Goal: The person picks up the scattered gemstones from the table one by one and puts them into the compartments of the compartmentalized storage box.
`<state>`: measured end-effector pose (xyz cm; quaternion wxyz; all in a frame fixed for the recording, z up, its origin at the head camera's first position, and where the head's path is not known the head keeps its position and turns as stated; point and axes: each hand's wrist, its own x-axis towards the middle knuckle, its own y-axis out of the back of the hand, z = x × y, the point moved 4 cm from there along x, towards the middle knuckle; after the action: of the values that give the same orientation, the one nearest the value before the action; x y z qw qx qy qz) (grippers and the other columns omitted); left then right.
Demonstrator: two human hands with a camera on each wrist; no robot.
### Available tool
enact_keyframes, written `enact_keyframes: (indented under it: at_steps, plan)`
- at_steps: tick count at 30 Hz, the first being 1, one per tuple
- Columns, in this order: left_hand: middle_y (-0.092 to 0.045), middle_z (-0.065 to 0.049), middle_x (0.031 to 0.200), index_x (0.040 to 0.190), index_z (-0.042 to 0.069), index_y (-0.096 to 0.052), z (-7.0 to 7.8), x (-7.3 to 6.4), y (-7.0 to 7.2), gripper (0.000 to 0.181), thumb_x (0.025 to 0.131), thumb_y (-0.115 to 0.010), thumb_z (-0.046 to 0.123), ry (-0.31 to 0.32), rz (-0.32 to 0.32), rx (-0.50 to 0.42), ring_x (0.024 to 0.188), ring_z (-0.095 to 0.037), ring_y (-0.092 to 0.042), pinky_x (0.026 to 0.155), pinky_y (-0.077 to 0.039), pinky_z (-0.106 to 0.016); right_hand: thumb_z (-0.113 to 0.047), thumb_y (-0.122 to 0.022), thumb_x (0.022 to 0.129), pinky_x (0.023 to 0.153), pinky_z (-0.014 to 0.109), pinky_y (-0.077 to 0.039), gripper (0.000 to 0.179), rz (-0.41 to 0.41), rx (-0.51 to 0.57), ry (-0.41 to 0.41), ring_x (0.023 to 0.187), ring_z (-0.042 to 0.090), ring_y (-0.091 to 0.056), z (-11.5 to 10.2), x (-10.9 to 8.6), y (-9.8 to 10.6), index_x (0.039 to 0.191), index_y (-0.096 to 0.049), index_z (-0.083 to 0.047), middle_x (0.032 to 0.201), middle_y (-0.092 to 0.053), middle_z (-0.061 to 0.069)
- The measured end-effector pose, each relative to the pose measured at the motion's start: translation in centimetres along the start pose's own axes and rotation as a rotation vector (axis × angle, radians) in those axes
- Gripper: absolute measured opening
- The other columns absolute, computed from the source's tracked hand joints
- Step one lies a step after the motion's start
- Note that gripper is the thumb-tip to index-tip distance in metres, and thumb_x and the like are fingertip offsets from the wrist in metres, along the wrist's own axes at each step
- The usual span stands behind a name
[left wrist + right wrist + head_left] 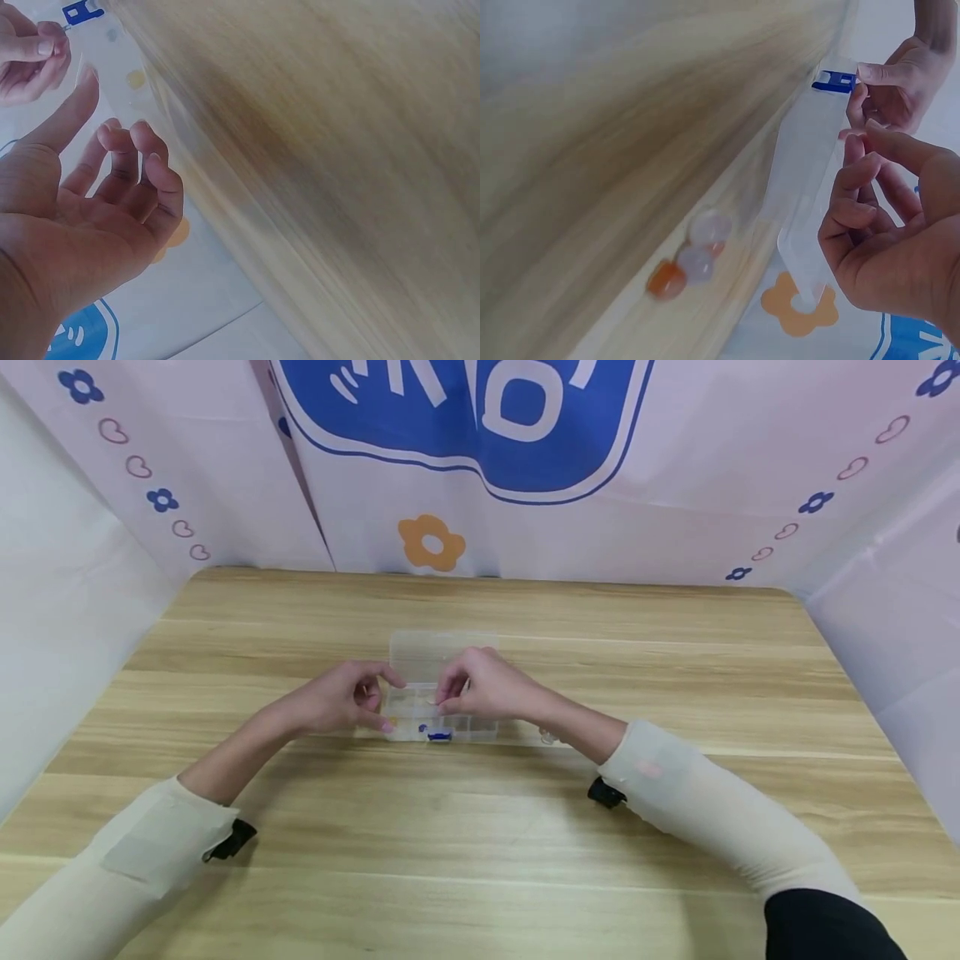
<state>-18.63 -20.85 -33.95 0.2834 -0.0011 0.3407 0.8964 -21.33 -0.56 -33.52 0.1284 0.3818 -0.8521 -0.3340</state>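
Note:
A clear plastic compartment box [483, 732] lies on the table with its clear lid [420, 647] tipped back. A blue latch [439, 737] is at its front edge. My left hand [347, 697] holds the box's left end, with the thumb at the front corner and the index finger at the back. Above the compartments, my right hand [483, 683] pinches a small reddish bead [850, 134] between thumb and index finger. A small blue piece [423, 727] and something yellow [393, 722] show in the front left compartments.
Several round beads, among them an orange bead [666, 279] and a pale translucent bead [695, 264], lie on the wooden table [480, 860] to the right of the box, under my right wrist. A printed white cloth [600, 543] hangs behind the table's back edge.

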Motion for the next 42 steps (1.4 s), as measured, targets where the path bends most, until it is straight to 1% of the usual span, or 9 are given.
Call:
enact_keyframes:
  at_steps: [6,11,19,25,30,35,42]
  plan:
    - [-0.05,-0.002,0.072,0.128,-0.01,-0.06,0.0,0.0,0.0,0.052,0.082,-0.085,-0.001,0.002,0.01,0.014,0.069,-0.016,-0.045,0.065,-0.04,-0.026,-0.006,-0.079,0.091,0.076,0.026,-0.056,0.006,0.002,0.02,-0.014,0.081,0.013,-0.067,1.0,-1.8,1.3,0.085,-0.078,-0.007,0.084,-0.074,0.0]
    - [-0.049,-0.002,0.072,0.128,-0.01,-0.061,0.0,-0.1,-0.1,0.053,0.083,-0.085,0.0,-0.001,0.014,0.008,0.069,-0.016,-0.044,0.066,-0.041,-0.027,-0.006,-0.076,0.093,0.078,0.03,-0.057,0.005,0.035,0.036,-0.008,0.084,0.016,-0.066,1.9,-3.2,2.8,0.088,-0.078,-0.005,0.086,-0.073,0.0]
    - [-0.051,-0.003,0.073,0.129,-0.009,-0.059,-0.2,-0.1,0.0,0.053,0.084,-0.084,-0.001,0.017,0.003,-0.007,0.068,-0.016,-0.044,0.066,-0.041,-0.027,-0.008,-0.075,0.094,0.079,0.035,-0.056,0.006,0.086,0.037,-0.095,0.087,0.018,-0.066,4.0,-5.6,4.9,0.089,-0.078,-0.007,0.088,-0.073,0.001]
    - [-0.049,-0.003,0.073,0.13,-0.009,-0.057,-0.3,-0.1,0.0,0.053,0.084,-0.083,-0.002,0.031,-0.008,-0.024,0.068,-0.015,-0.043,0.066,-0.041,-0.027,-0.009,-0.076,0.094,0.079,0.036,-0.054,0.005,0.106,0.02,-0.146,0.088,0.019,-0.065,5.2,-7.0,5.9,0.09,-0.077,-0.007,0.088,-0.073,0.001]
    - [-0.049,-0.003,0.072,0.129,-0.009,-0.058,-0.2,0.0,0.0,0.052,0.085,-0.083,-0.001,0.037,-0.008,-0.014,0.068,-0.016,-0.042,0.065,-0.04,-0.027,-0.007,-0.075,0.094,0.079,0.037,-0.054,0.004,0.084,-0.007,-0.167,0.087,0.02,-0.064,6.1,-7.7,6.2,0.092,-0.078,-0.005,0.089,-0.073,0.002]
    - [-0.049,-0.003,0.071,0.129,-0.009,-0.058,-0.1,0.2,-0.1,0.051,0.085,-0.083,-0.002,0.031,-0.014,-0.007,0.068,-0.016,-0.042,0.065,-0.04,-0.027,-0.004,-0.075,0.093,0.079,0.035,-0.053,0.003,0.039,0.0,-0.187,0.086,0.019,-0.063,6.8,-8.2,5.9,0.094,-0.078,-0.003,0.09,-0.074,0.002]
    - [-0.05,-0.003,0.07,0.127,-0.008,-0.058,0.0,0.3,0.0,0.05,0.085,-0.083,-0.002,0.028,-0.025,0.02,0.067,-0.016,-0.043,0.065,-0.04,-0.027,-0.003,-0.077,0.091,0.08,0.034,-0.054,0.004,0.0,-0.005,-0.201,0.084,0.018,-0.063,7.4,-8.8,5.7,0.092,-0.077,0.0,0.089,-0.073,0.003]
